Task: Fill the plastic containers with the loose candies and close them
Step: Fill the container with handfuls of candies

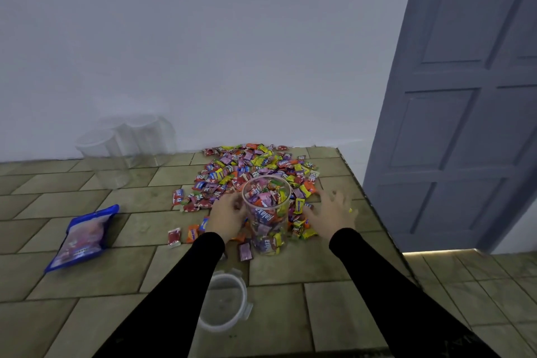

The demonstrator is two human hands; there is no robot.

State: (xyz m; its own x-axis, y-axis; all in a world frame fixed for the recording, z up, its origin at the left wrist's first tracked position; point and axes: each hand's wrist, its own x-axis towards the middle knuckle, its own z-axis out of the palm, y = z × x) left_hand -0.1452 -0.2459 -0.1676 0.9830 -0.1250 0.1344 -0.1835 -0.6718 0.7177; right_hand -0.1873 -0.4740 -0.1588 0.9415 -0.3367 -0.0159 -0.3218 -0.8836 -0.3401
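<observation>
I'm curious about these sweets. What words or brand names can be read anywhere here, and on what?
"Relaxa": purple wrapper inside the clear container, seen upside down.
"mentos": orange candy lying near the left hand.
Loose candy pile: wrapper print too small and blurred to read.
Blue bag: print blurred, unreadable.
Lid, empty containers, door: no text visible.

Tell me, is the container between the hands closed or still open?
Open. The container stands upright with no lid on its rim, candies showing to the top. A lid lies on the table nearer the person.
</observation>
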